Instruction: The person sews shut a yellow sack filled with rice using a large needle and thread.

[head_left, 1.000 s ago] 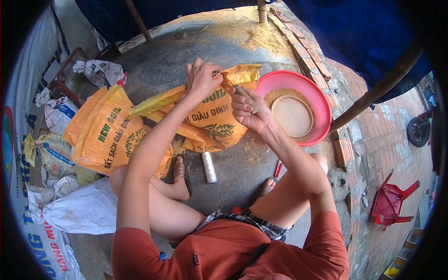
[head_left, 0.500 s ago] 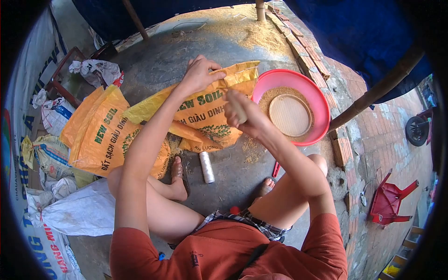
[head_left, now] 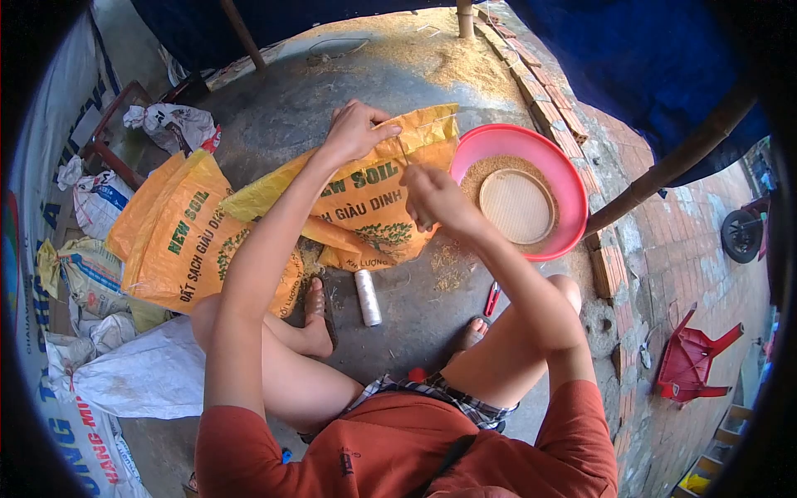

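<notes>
My left hand (head_left: 361, 131) is closed on the folded top edge of an orange woven sack (head_left: 357, 203) printed "NEW SOIL". White stitching (head_left: 438, 122) runs along that edge, right of my fingers. My right hand (head_left: 436, 197) is wrapped around an awl, its handle hidden in the fist. The thin shaft (head_left: 403, 149) of the awl points up at the sack's edge, close by my left fingertips. A spool of white thread (head_left: 368, 299) lies on the floor below the sack.
Right of the sack stands a pink basin (head_left: 573, 220) of grain with a round sieve (head_left: 516, 205) in it. More orange sacks (head_left: 178, 241) lie at left. Red-handled scissors or a cutter (head_left: 493, 299) rest by my right foot. A red stool (head_left: 696, 357) lies overturned on the bricks.
My right fist has turned and risen slightly, hiding the awl's handle that showed before; the shaft now shows at the sack's edge. My left hand stays in place.
</notes>
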`<action>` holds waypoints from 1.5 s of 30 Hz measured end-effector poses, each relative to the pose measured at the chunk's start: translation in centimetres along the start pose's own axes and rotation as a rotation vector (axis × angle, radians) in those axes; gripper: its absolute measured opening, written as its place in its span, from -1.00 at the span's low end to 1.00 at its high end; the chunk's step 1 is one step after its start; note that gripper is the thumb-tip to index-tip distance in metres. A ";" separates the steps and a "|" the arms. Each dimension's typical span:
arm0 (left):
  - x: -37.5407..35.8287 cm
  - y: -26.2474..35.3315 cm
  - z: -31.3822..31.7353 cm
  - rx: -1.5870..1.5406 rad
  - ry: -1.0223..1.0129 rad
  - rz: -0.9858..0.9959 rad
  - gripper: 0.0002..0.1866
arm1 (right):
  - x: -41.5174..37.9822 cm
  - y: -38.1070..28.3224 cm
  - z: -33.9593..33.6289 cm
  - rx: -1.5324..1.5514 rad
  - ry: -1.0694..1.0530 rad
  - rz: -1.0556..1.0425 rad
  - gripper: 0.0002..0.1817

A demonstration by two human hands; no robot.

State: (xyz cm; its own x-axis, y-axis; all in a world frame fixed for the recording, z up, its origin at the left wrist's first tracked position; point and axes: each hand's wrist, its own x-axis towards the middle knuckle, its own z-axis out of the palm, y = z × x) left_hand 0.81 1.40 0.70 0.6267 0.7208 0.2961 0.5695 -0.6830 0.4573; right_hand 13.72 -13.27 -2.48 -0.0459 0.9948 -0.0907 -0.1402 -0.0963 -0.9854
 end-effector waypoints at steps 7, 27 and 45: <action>-0.1 0.2 -1.1 -0.145 -0.136 0.012 -0.64 | 0.7 0.4 -1.6 1.358 -0.510 0.163 -0.72; -1.5 0.2 -0.5 -0.021 -0.018 0.103 -0.71 | -0.4 0.5 -0.8 1.073 -0.386 0.203 -0.78; -0.8 -1.0 -0.6 -0.293 -0.220 -0.115 -0.74 | 1.4 1.1 -0.5 -0.549 0.476 -0.535 -0.79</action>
State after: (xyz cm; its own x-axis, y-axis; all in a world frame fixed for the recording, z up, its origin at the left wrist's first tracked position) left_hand -0.62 1.62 0.53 0.6852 0.7261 0.0564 0.4865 -0.5140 0.7065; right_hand 14.01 -11.98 -3.73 0.3215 0.8218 0.4703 0.4727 0.2910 -0.8318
